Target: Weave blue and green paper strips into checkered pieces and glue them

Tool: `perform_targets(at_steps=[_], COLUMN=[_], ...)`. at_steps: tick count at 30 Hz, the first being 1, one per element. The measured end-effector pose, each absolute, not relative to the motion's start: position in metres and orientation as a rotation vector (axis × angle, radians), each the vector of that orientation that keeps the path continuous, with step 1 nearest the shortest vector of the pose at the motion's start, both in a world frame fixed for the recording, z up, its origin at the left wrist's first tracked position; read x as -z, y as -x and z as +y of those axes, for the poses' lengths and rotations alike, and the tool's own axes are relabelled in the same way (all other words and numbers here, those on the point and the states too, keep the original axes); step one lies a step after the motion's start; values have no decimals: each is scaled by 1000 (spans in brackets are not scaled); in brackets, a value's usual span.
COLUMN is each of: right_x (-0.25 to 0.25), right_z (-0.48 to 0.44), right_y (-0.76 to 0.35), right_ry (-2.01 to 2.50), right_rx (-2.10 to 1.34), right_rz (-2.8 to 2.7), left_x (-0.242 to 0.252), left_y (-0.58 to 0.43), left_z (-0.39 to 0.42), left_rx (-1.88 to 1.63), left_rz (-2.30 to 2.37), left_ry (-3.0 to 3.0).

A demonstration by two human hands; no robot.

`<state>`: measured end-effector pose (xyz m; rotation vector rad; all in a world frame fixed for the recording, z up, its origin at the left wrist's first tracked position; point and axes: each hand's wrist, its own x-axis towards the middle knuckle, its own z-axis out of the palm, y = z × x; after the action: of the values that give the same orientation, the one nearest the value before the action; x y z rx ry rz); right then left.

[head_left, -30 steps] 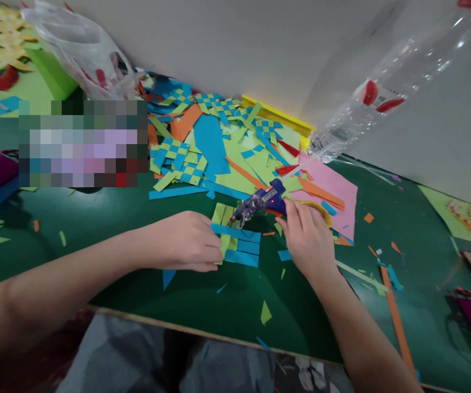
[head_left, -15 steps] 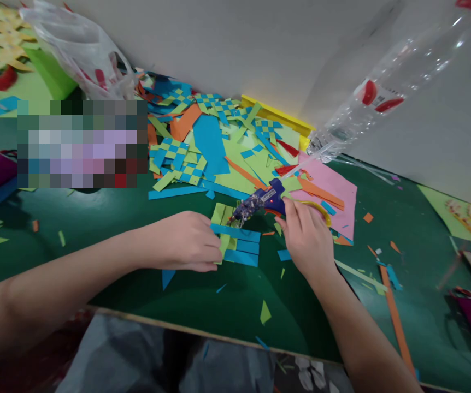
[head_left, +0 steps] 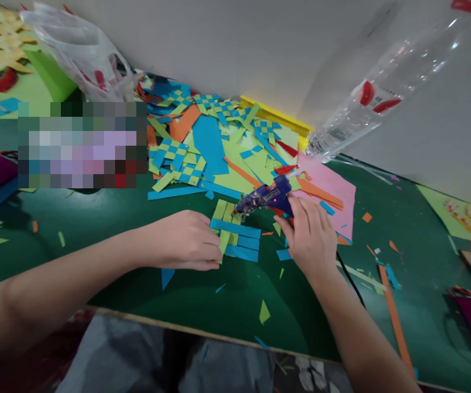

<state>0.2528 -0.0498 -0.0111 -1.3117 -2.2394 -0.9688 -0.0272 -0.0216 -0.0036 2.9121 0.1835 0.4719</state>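
Observation:
My right hand [head_left: 313, 234] is closed round the handle of a blue hot glue gun [head_left: 266, 197], whose red light is lit. A clear glue stick juts from its back, and its nozzle points left at the green strips. Below the nozzle lies a small weave of blue and green paper strips [head_left: 241, 241]. My left hand [head_left: 190, 240] pinches the left side of this weave and holds it against the table. The fingertips of the left hand are partly hidden.
Several blue-and-green woven pieces [head_left: 178, 158] are heaped behind the hands. A plastic bottle [head_left: 391, 87] leans at the wall beside a yellow tray [head_left: 276, 117]. Pink paper [head_left: 337, 188] and scraps lie right; a plastic bag [head_left: 83, 49] stands back left. A black cord [head_left: 350, 278] runs by my right wrist.
The glue gun has shifted slightly right with my right hand, its nozzle now at the upper green strips. My left hand stays in place on the weave.

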Motion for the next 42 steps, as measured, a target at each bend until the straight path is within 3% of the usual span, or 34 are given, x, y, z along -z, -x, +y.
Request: perform_targets(at_steps=[5, 11, 18, 29, 35, 42], right_x=[12, 14, 10, 11, 13, 27], right_z=[-48, -45, -34, -20, -14, -9], right_y=[-256, -263, -281, -323, -361, -401], right_ry=[1307, 1363, 1503, 1712, 1936, 2229], right_rx=[980, 822, 515, 510, 529, 419], right_rz=[-2174, -2071, -1865, -1663, -1478, -1230], left_x=[-3, 0, 8, 13, 8, 21], left_y=[27, 26, 24, 35, 46, 44], left_z=[-26, -22, -11, -3, 6, 10], left_rx=[-427, -783, -1093, -931, -560, -538], left_rz=[226, 270, 838, 1335, 1252, 1150], left_ry=[-2864, -2662, -2522, -2498, -2621, -2652])
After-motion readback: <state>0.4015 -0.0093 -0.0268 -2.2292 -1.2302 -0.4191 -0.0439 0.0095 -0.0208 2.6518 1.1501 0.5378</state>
